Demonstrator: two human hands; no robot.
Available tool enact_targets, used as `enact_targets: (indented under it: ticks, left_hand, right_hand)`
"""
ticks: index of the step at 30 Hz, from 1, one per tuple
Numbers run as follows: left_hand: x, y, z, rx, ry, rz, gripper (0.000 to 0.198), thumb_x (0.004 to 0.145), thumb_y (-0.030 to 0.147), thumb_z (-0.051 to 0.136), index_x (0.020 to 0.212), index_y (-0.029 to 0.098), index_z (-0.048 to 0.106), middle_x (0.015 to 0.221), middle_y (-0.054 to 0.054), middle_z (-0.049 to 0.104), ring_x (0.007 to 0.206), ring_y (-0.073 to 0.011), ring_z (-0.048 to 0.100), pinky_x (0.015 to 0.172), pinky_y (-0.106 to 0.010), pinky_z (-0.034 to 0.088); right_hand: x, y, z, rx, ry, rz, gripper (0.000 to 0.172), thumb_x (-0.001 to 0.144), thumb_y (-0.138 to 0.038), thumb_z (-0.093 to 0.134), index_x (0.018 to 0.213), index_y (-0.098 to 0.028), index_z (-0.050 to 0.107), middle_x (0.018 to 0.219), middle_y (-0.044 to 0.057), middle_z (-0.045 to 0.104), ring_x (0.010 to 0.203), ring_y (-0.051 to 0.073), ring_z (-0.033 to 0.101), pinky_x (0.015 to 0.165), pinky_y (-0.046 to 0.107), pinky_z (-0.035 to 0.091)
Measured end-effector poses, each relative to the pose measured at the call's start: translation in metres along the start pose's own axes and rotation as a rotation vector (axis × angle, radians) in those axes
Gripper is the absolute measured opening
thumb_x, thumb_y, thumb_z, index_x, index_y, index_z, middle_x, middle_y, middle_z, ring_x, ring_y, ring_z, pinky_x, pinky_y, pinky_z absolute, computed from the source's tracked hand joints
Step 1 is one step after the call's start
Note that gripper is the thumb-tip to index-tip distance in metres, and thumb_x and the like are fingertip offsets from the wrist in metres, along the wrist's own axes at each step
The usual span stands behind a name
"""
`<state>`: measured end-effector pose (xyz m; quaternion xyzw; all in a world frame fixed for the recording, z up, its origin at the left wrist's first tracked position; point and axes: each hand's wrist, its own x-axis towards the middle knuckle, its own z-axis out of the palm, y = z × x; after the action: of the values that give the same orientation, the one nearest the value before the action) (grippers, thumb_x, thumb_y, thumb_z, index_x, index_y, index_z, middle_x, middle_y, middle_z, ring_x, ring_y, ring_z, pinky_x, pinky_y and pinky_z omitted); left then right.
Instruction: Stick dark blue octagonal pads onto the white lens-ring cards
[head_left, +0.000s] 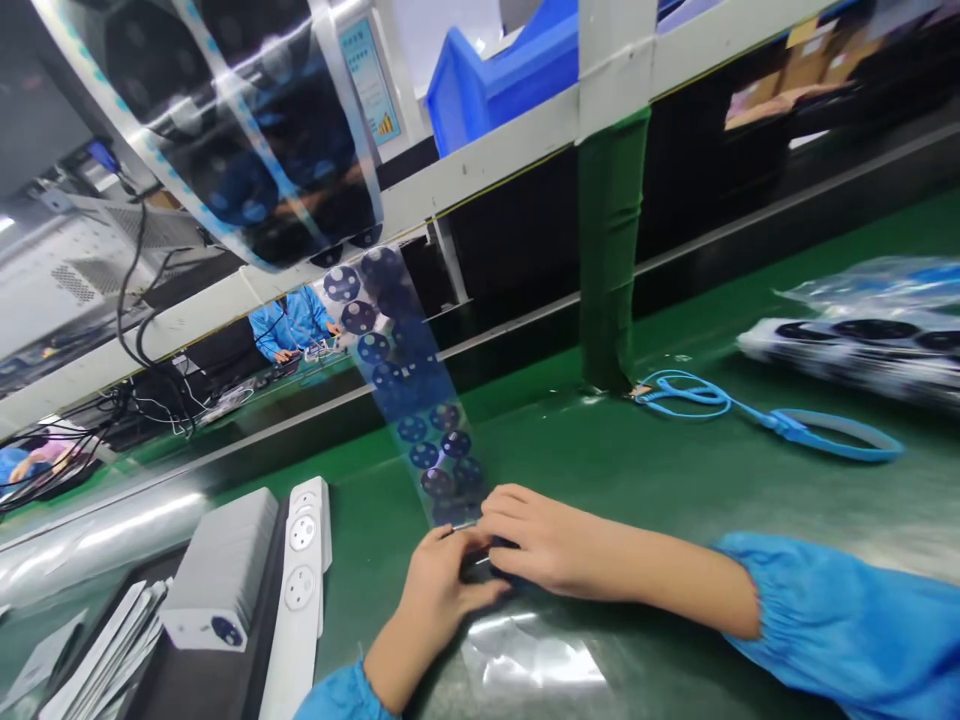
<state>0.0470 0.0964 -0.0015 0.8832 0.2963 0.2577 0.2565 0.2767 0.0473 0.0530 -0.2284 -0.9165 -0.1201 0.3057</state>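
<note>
My left hand (442,580) curls its thumb and fingers around a small dark object, mostly hidden, low in the middle of the head view. Closed beside it, my right hand (536,535) has its fingertips on the same spot; what they pinch is covered. A clear film strip (427,425) with round black stickers slants down from above, and its lower end reaches the fingers of both hands. The wide roll of sticker film (247,130) it appears to come from hangs at the upper left. A glossy clear sheet (529,655) lies on the bench just below the hands.
Left of my hands stand a white socket strip (300,590) and a dark tray (184,680) holding grey-white casings (225,560). A blue wrist strap (832,430) and bagged parts (862,345) lie at right. A green-wrapped post (611,250) rises behind. A person (292,320) sits beyond.
</note>
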Motion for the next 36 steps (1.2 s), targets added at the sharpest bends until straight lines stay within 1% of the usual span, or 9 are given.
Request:
enact_targets:
  ticks: [3,6,9,12,21,27,30,34,36]
  left_hand:
    - [0.002,0.003,0.0,-0.04,-0.01,-0.026,0.046,0.076,0.045,0.087,0.113,0.022,0.07,0.114,-0.008,0.075,0.113,-0.0308,0.069,0.12,-0.057,0.033]
    - [0.001,0.009,-0.002,-0.12,0.023,-0.062,0.066,0.063,0.056,0.093,0.115,0.021,0.072,0.127,-0.012,0.07,0.132,-0.0387,0.057,0.122,-0.063,0.025]
    - [-0.001,0.017,-0.002,-0.229,0.129,-0.121,0.058,0.081,0.06,0.079,0.12,0.019,0.069,0.126,-0.014,0.069,0.126,-0.0346,0.061,0.115,-0.055,0.04]
    - [-0.003,0.024,0.002,-0.337,0.225,-0.176,0.042,0.098,0.054,0.06,0.108,0.014,0.069,0.11,-0.013,0.073,0.103,-0.0264,0.069,0.095,-0.04,0.054]
    - [-0.003,0.027,0.006,-0.392,0.291,-0.191,0.037,0.092,0.049,0.07,0.077,0.016,0.062,0.093,-0.007,0.07,0.088,-0.0211,0.064,0.08,-0.031,0.051]
    - [-0.007,0.038,0.005,-0.345,0.239,-0.147,0.016,0.09,0.032,0.071,0.082,0.018,0.069,0.098,-0.006,0.071,0.093,-0.0206,0.066,0.087,-0.032,0.051]
    - [-0.006,0.04,0.006,-0.299,0.275,-0.175,0.011,0.09,0.026,0.068,0.098,0.018,0.071,0.106,-0.007,0.071,0.098,-0.0213,0.067,0.089,-0.033,0.054]
    - [-0.009,0.048,-0.02,-0.164,0.352,-0.216,0.062,0.091,0.026,0.066,0.149,0.017,0.046,0.144,-0.016,0.054,0.131,-0.0288,0.053,0.11,-0.045,0.046]
    - [-0.026,0.05,-0.043,0.079,0.324,-0.236,0.072,0.093,0.028,0.065,0.158,0.017,0.035,0.152,-0.017,0.047,0.142,-0.0339,0.042,0.118,-0.053,0.036]
  right_hand:
    - [0.001,-0.002,-0.013,0.194,0.04,0.121,0.026,0.103,-0.015,0.049,0.086,-0.017,0.068,0.1,0.01,0.063,0.094,0.022,0.054,0.084,0.037,0.048]
    - [0.001,0.001,-0.013,0.482,0.14,0.445,0.019,0.1,-0.027,0.059,0.09,-0.02,0.073,0.101,0.009,0.062,0.099,0.023,0.058,0.088,0.038,0.05]
    - [0.0,0.005,-0.003,0.895,0.219,0.845,0.028,0.089,-0.048,0.073,0.086,-0.02,0.077,0.103,0.008,0.062,0.099,0.024,0.063,0.093,0.04,0.052]
    - [-0.001,0.006,0.01,1.168,0.22,1.021,0.043,0.078,-0.062,0.079,0.09,-0.02,0.081,0.114,0.009,0.062,0.102,0.026,0.065,0.096,0.041,0.053]
    - [-0.013,0.0,0.022,0.532,0.263,0.898,0.033,0.091,-0.05,0.07,0.115,-0.03,0.08,0.117,0.01,0.066,0.115,0.032,0.056,0.105,0.054,0.045]
    - [-0.009,-0.008,0.016,0.534,0.191,0.772,0.035,0.097,-0.056,0.06,0.088,-0.028,0.08,0.103,0.009,0.068,0.101,0.028,0.064,0.093,0.046,0.054]
    - [-0.01,-0.008,0.015,0.465,0.246,0.796,0.042,0.096,-0.064,0.058,0.086,-0.03,0.08,0.11,0.01,0.065,0.104,0.03,0.064,0.093,0.045,0.056]
    - [-0.015,0.0,0.016,0.437,0.333,0.984,0.051,0.086,-0.077,0.062,0.082,-0.029,0.08,0.119,0.011,0.062,0.11,0.033,0.063,0.091,0.046,0.058]
    - [-0.017,0.004,0.02,0.547,0.299,1.072,0.055,0.08,-0.081,0.064,0.083,-0.029,0.081,0.118,0.011,0.064,0.105,0.033,0.066,0.085,0.044,0.06]
